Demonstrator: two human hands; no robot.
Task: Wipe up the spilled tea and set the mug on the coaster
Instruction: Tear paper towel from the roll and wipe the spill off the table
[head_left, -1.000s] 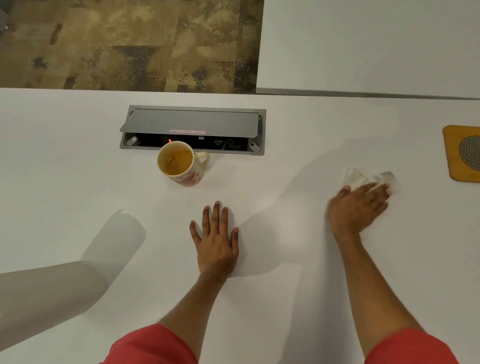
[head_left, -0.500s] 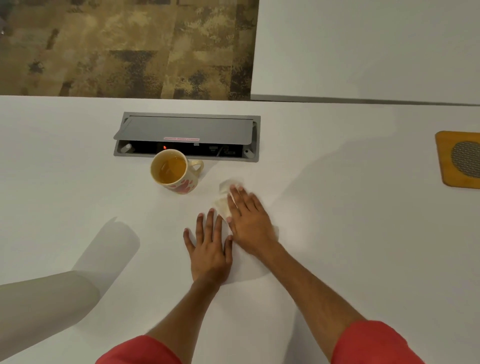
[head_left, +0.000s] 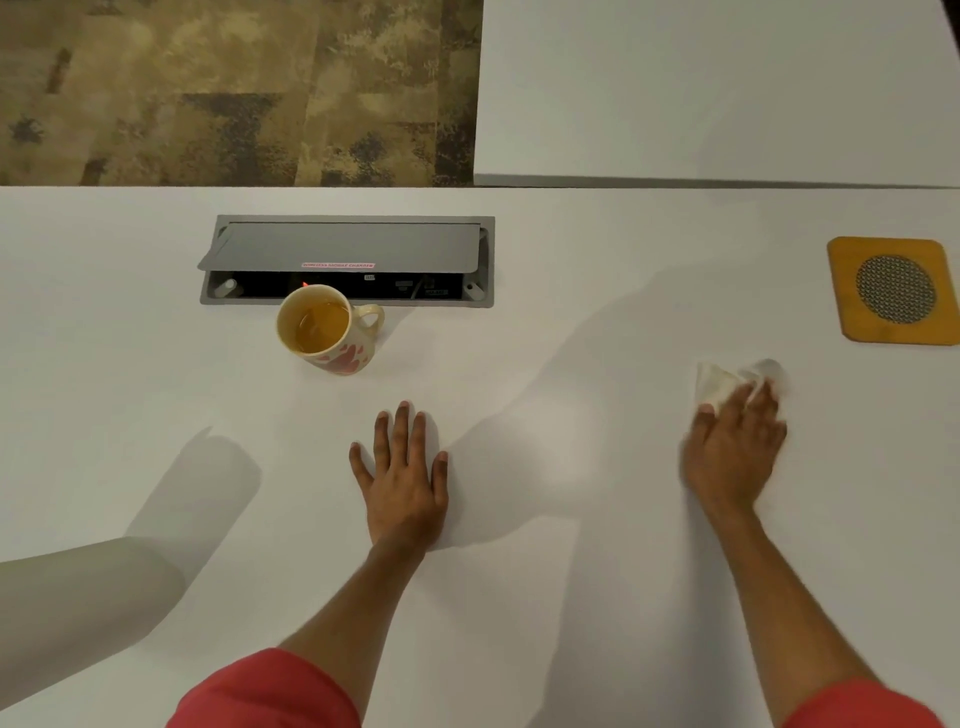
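Where tea fills it, cream mug (head_left: 332, 328), red hearts

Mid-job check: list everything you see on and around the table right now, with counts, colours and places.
mug: 1, cream with red hearts, holding tea, just in front of the cable box
cable box: 1, grey, lid raised, recessed in the table
coaster: 1, wooden with dark mesh centre, far right, bare
tissue: 1, white, under the right fingers
table: 1, white
second table: 1, white, behind
carpet: brown, mottled, top left
left hand: flat on the table
right hand: pressing the tissue
sleeves: 2, red
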